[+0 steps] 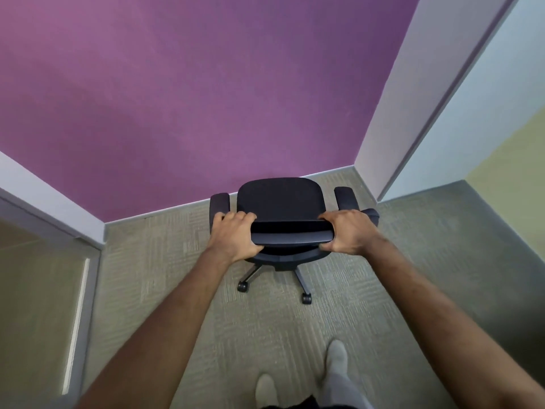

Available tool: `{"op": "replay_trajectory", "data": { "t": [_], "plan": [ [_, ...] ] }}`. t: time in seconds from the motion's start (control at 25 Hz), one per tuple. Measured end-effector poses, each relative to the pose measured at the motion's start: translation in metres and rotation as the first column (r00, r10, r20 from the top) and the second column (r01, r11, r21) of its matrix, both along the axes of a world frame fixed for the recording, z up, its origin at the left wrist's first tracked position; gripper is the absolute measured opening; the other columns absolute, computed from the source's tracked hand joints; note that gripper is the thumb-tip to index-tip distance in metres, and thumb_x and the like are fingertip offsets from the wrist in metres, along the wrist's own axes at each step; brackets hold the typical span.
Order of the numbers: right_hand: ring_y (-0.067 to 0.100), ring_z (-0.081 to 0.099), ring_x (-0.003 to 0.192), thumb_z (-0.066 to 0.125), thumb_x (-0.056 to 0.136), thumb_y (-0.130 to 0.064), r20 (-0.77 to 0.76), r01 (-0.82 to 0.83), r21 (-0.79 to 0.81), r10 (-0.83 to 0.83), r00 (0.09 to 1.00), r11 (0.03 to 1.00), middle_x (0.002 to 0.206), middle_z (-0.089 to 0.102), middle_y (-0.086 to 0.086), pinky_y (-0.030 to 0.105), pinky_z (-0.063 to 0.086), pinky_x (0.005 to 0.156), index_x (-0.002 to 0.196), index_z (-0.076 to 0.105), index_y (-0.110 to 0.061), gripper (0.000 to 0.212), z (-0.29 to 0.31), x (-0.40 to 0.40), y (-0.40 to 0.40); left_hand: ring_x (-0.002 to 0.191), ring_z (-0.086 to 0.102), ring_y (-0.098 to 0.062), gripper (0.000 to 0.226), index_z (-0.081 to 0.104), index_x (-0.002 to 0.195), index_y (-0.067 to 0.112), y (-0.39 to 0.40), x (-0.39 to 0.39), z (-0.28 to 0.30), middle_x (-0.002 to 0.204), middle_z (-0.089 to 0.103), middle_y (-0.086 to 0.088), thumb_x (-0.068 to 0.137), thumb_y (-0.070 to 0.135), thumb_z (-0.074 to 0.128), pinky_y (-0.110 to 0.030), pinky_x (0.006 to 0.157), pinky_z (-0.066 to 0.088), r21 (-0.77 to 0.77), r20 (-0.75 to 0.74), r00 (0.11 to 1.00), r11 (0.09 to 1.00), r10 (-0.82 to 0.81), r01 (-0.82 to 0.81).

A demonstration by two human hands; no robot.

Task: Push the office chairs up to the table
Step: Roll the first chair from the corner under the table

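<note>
A black office chair (280, 199) on castors stands on the carpet in front of me, its seat facing a purple wall. My left hand (234, 236) grips the left end of the backrest's top edge. My right hand (348, 231) grips the right end of that edge. Both armrests show either side of the seat. Two castors show under the seat at the near side. No table is in view.
The purple wall (191, 98) stands close behind the chair. A white wall corner (386, 137) juts out at the right, and a doorway frame (85, 261) is at the left. My feet (336, 361) in light socks stand on beige carpet (265, 326).
</note>
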State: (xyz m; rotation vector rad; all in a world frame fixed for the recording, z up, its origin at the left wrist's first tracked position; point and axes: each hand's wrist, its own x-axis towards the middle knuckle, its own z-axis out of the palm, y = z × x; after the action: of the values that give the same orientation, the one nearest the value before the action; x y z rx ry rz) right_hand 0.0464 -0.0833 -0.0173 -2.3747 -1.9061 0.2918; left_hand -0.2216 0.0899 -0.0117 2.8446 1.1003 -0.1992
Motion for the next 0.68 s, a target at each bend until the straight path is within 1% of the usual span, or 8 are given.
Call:
{"op": "replay_trajectory", "data": {
  "t": [0.08,0.16,0.32,0.44,0.52,0.68],
  "plan": [
    [0.022,0.069,0.108,0.058,0.063,-0.078,0.001,0.040,0.010,-0.040,0.999,0.999,0.120,0.075,-0.005,0.042,0.056,0.097,0.137,0.060,-0.035,0.086,0.000,-0.014,-0.005,0.123,0.056,-0.025,0.084,0.052,0.143,0.029,0.004,-0.006,0.001,0.133,0.064,0.003,0.072,0.072,0.066,-0.050,0.106,0.036,-0.009,-0.017,0.999,0.999,-0.036,0.035],
    [0.021,0.070,0.106,0.059,0.063,-0.078,0.003,0.077,0.018,-0.077,0.997,0.997,0.116,0.076,-0.006,0.040,0.056,0.096,0.133,0.063,-0.035,0.083,0.001,-0.026,-0.014,0.120,0.057,-0.024,0.084,0.053,0.142,0.030,0.003,-0.011,0.003,0.132,0.065,0.004,0.071,0.074,0.063,-0.049,0.102,0.039,-0.002,-0.029,0.996,0.996,-0.087,0.087],
    [0.015,0.070,0.093,0.060,0.064,-0.073,-0.001,0.134,0.030,-0.134,0.991,0.991,0.100,0.076,-0.013,0.036,0.057,0.088,0.120,0.068,-0.037,0.067,0.004,-0.039,-0.041,0.113,0.060,-0.024,0.079,0.054,0.135,0.030,-0.007,-0.014,0.005,0.124,0.066,0.005,0.070,0.074,0.062,-0.047,0.095,0.045,-0.003,-0.055,0.981,0.983,-0.185,0.185],
    [0.012,0.069,0.088,0.060,0.065,-0.071,-0.006,0.182,0.033,-0.182,0.983,0.983,0.095,0.075,-0.015,0.036,0.058,0.085,0.115,0.069,-0.039,0.060,0.007,-0.047,-0.065,0.108,0.065,-0.023,0.074,0.054,0.132,0.031,-0.023,-0.014,0.005,0.118,0.069,0.006,0.071,0.071,0.063,-0.044,0.091,0.047,-0.012,-0.048,0.964,0.966,-0.260,0.260],
    [0.012,0.069,0.087,0.061,0.066,-0.071,-0.003,0.209,0.030,-0.209,0.978,0.977,0.094,0.075,-0.015,0.037,0.058,0.083,0.111,0.069,-0.039,0.056,0.008,-0.054,-0.080,0.106,0.066,-0.023,0.073,0.054,0.132,0.030,-0.031,-0.013,0.006,0.117,0.070,0.006,0.072,0.071,0.062,-0.043,0.090,0.047,-0.007,-0.040,0.952,0.953,-0.303,0.303],
    [0.011,0.069,0.086,0.062,0.070,-0.069,-0.004,0.271,0.041,-0.271,0.963,0.962,0.093,0.075,-0.014,0.035,0.057,0.080,0.105,0.070,-0.038,0.048,0.010,-0.066,-0.111,0.110,0.064,-0.023,0.076,0.053,0.136,0.028,-0.046,-0.009,0.006,0.122,0.068,0.004,0.073,0.070,0.063,-0.044,0.096,0.049,-0.019,-0.041,0.921,0.922,-0.388,0.387]
  ]
}}
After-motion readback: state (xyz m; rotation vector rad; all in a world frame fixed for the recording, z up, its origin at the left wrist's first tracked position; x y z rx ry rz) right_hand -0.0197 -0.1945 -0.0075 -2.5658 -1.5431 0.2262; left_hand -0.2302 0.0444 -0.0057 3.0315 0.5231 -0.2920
